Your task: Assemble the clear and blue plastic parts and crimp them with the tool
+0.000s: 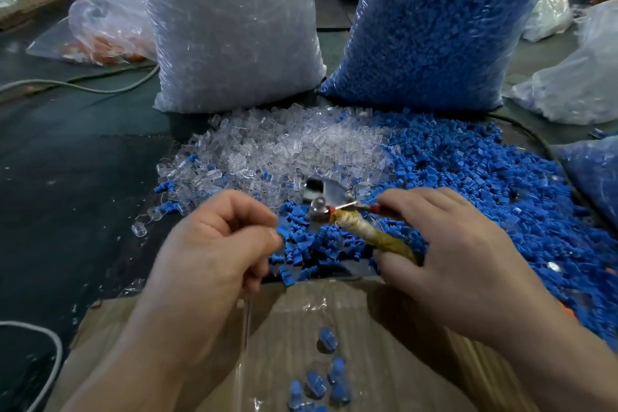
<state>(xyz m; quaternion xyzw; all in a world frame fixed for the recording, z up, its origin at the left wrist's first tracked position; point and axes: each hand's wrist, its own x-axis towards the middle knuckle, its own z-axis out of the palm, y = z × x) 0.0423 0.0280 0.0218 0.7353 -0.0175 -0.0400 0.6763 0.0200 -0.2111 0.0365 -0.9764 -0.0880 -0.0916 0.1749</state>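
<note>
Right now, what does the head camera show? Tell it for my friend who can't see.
The left hand pinches a blue part while the right hand grips a tape-wrapped tool, above loose clear parts and blue parts. Finished pieces lie in the box below.

Dark table (83,177) with clear parts (284,147), blue parts (468,177)

you have one view, from the wide-angle camera on your head, looking forward and down over the dark green work surface (83,177). it sits close: your left hand (217,244) and right hand (451,244) fill the lower middle, with the tape-wrapped metal crimping tool (368,231) in your right grip near centre. farther ahead it faces the tall clear sack of clear plastic parts (230,27) and the tall sack of blue plastic parts (434,20), both cut off at the top edge.
</note>
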